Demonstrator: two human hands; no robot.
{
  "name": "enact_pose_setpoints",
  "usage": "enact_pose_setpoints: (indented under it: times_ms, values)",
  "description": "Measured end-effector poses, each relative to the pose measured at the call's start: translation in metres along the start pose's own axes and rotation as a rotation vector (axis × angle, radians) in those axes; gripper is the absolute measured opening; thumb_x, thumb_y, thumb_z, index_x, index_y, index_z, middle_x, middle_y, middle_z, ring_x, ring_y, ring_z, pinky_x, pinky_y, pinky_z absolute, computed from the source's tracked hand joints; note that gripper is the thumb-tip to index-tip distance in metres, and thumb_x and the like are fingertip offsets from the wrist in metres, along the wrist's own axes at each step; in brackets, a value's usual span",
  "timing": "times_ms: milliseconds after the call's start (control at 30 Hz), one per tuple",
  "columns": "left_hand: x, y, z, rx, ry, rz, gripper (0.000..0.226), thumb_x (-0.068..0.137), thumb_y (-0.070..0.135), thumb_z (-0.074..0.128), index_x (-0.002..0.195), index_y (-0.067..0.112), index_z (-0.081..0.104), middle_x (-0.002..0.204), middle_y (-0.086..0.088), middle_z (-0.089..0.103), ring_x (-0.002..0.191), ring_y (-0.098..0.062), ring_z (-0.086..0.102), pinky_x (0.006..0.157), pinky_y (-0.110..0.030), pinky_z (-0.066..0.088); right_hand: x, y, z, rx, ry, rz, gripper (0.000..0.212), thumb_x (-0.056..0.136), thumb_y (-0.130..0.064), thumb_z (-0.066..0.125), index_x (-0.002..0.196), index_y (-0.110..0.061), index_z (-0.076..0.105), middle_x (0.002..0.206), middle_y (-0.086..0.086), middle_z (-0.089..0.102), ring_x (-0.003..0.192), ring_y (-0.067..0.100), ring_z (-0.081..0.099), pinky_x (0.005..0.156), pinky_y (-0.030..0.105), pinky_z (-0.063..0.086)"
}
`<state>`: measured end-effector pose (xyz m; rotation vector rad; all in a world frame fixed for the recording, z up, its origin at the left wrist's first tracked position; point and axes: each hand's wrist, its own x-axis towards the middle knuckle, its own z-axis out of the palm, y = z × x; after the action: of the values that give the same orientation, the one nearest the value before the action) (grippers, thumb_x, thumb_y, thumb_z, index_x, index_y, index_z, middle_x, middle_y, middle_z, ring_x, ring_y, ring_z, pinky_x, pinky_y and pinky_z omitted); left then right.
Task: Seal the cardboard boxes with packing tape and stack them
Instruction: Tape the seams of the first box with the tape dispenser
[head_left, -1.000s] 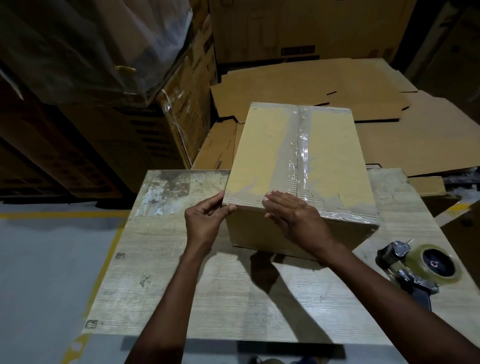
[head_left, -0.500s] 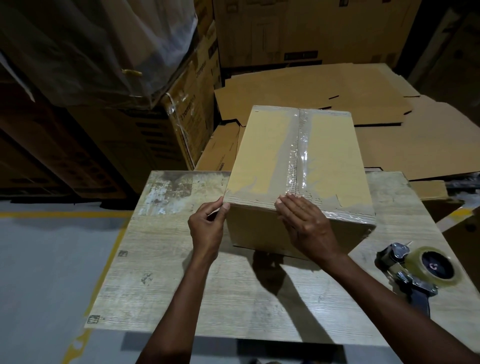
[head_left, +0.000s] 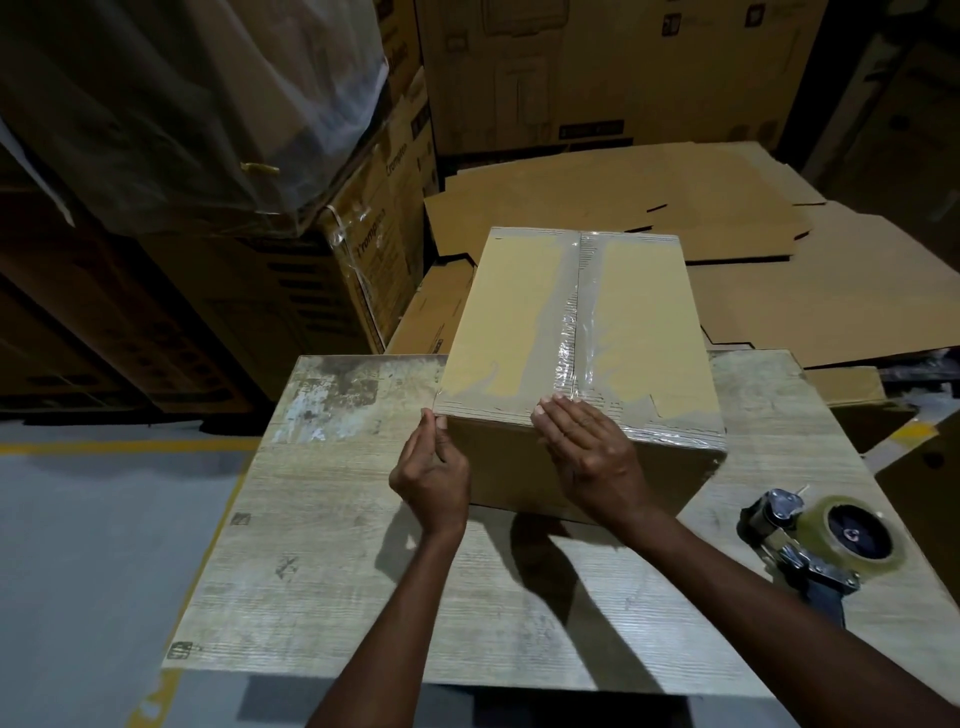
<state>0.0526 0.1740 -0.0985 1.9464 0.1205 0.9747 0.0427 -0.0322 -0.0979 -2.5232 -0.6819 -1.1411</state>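
Observation:
A closed cardboard box (head_left: 519, 306) stands on the wooden table (head_left: 332, 561), with clear tape along its centre seam and across its near top edge. My left hand (head_left: 431, 478) is at the box's near left corner, fingers curled, the fingertips pinching at the tape end there. My right hand (head_left: 587, 457) lies flat with straight fingers on the near face, fingertips pressing the tape at the top edge. A tape dispenser (head_left: 821, 540) with a clear roll lies on the table to the right, untouched.
Flattened cardboard sheets (head_left: 675, 197) lie behind the table. Tall stacked cartons (head_left: 379, 223) and plastic-wrapped goods (head_left: 182, 104) rise at the left and back. Grey floor with a yellow line (head_left: 119, 447) lies to the left.
My left hand has slid down to the box's near left corner with fingers curling in. My right hand has drawn back from the top onto the near face, fingertips at the edge.

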Motion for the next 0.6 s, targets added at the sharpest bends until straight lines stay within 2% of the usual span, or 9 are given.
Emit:
enact_pose_setpoints:
  times_ms: [100,200,267,367,433,500,567,600]
  values:
    - [-0.011,0.007,0.007,0.058,-0.013,-0.039,0.025,0.093,0.002,0.07,0.116,-0.009,0.071,0.109,-0.025,0.073,0.095,-0.029,0.076,0.078,-0.031,0.061,0.0,-0.001,0.002,-0.005,0.002,-0.003,0.034,0.096,-0.008,0.07,0.129,-0.006,0.071,0.135,0.013,0.068,0.128,0.028,0.064,0.11,0.044,0.048]
    - [-0.02,0.005,0.005,0.231,-0.121,0.032,0.027,0.1,0.006,0.061,0.12,-0.008,0.069,0.123,-0.027,0.067,0.113,-0.035,0.07,0.089,-0.043,0.061,-0.001,-0.001,0.001,-0.002,0.003,-0.007,0.035,0.096,-0.007,0.071,0.131,-0.005,0.07,0.136,0.013,0.067,0.128,0.028,0.063,0.111,0.045,0.047]
    - [-0.026,0.001,0.002,0.348,-0.208,0.121,0.03,0.099,0.008,0.057,0.121,-0.008,0.069,0.129,-0.028,0.064,0.12,-0.037,0.066,0.097,-0.046,0.057,-0.001,0.0,0.0,0.0,-0.006,-0.009,0.036,0.095,-0.006,0.07,0.131,-0.004,0.07,0.136,0.014,0.067,0.129,0.029,0.063,0.11,0.046,0.048]
    - [-0.033,-0.006,-0.004,0.39,-0.264,0.283,0.028,0.099,0.008,0.058,0.118,-0.006,0.072,0.127,-0.026,0.066,0.119,-0.035,0.067,0.1,-0.044,0.055,0.0,-0.001,-0.004,0.007,-0.067,-0.004,0.035,0.1,-0.011,0.061,0.135,-0.005,0.067,0.139,0.014,0.065,0.131,0.029,0.061,0.112,0.046,0.046]
    - [-0.034,-0.008,-0.013,0.357,-0.256,0.376,0.025,0.098,0.006,0.06,0.115,-0.004,0.074,0.123,-0.022,0.07,0.115,-0.031,0.07,0.097,-0.042,0.057,0.002,-0.001,-0.009,0.022,-0.142,0.015,0.04,0.105,-0.02,0.05,0.139,-0.005,0.063,0.142,0.015,0.062,0.134,0.029,0.059,0.114,0.046,0.045]
    - [-0.025,-0.006,-0.022,0.319,-0.178,0.431,0.022,0.097,0.005,0.062,0.114,-0.003,0.075,0.121,-0.018,0.072,0.114,-0.027,0.07,0.095,-0.042,0.056,0.005,-0.003,-0.014,0.029,-0.196,0.037,0.044,0.107,-0.026,0.043,0.142,-0.005,0.06,0.144,0.017,0.06,0.135,0.03,0.057,0.116,0.047,0.042]
    - [-0.009,-0.003,-0.023,0.3,-0.155,0.49,0.027,0.096,-0.001,0.058,0.12,-0.002,0.072,0.128,-0.018,0.069,0.125,-0.027,0.064,0.107,-0.046,0.048,0.011,-0.011,-0.014,0.031,-0.215,0.026,0.044,0.108,-0.026,0.041,0.143,-0.006,0.058,0.145,0.017,0.059,0.136,0.03,0.056,0.12,0.044,0.037]
    - [0.0,-0.002,-0.021,0.293,-0.197,0.527,0.036,0.094,-0.006,0.053,0.125,-0.003,0.069,0.135,-0.018,0.065,0.133,-0.029,0.057,0.114,-0.049,0.041,0.014,-0.016,-0.011,0.026,-0.221,0.004,0.042,0.107,-0.024,0.044,0.143,-0.006,0.057,0.146,0.016,0.059,0.137,0.03,0.055,0.121,0.043,0.033]
